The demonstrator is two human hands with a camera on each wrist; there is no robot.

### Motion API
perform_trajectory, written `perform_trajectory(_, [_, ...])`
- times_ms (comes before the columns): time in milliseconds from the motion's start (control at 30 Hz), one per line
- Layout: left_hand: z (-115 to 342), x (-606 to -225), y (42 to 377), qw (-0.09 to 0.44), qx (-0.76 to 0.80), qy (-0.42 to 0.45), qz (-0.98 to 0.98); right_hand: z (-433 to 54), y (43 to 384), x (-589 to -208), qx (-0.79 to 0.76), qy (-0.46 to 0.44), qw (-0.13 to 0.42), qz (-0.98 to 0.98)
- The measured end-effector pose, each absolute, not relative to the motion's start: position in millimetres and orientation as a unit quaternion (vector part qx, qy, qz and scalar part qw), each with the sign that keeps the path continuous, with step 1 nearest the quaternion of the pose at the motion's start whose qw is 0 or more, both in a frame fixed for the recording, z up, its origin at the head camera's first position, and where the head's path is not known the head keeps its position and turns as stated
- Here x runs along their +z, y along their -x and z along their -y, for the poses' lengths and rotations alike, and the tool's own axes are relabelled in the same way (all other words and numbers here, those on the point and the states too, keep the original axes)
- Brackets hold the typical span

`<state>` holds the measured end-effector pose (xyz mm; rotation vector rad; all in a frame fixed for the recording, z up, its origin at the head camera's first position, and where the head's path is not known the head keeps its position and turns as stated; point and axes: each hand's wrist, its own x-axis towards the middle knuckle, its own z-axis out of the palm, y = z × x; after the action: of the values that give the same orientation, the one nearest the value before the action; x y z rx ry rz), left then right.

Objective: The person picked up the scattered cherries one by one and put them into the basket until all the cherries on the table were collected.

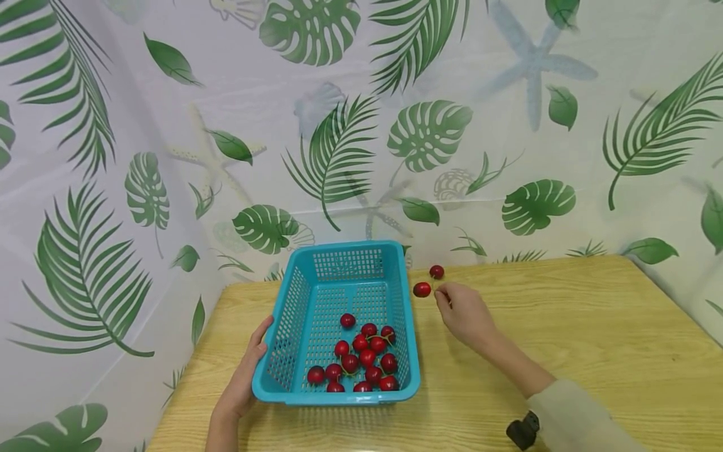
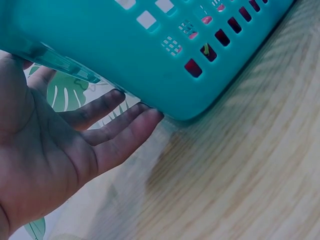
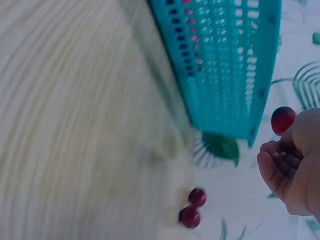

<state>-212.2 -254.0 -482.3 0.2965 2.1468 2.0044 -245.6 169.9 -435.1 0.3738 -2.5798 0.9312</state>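
Observation:
A blue plastic basket (image 1: 346,398) with perforated walls stands on the table, several red cherries (image 1: 367,358) gathered in its near part. My left hand (image 1: 243,376) is at the basket's left side. In the left wrist view its fingers (image 2: 127,137) extend, tips against the outer wall under the rim. To the right of the basket, my right hand (image 1: 465,314) pinches a thin stem beside a red cherry (image 1: 422,289). That cherry (image 3: 283,120) shows by the curled fingers in the right wrist view. Another dark red cherry (image 1: 437,272) is just behind it, near the table's back edge.
The wood-grain table (image 1: 565,326) meets a wall covering (image 1: 350,81) printed with leaves and starfish. Two dark red round shapes (image 3: 197,197) show low at the table's far edge in the right wrist view. A black device (image 1: 523,430) is strapped at the right wrist.

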Motion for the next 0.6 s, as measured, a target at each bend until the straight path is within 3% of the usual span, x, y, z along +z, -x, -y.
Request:
perform_trajectory(167, [254,-481,212,0.094,0.668,-0.097,-0.732,-145,237,-419,0.341,-0.183,0.2,0.9])
perform_trajectory(600, [255,-483,213,0.09,0.667,-0.098,-0.733,-93,220,-402,0.201,-0.311,0.126,0.92])
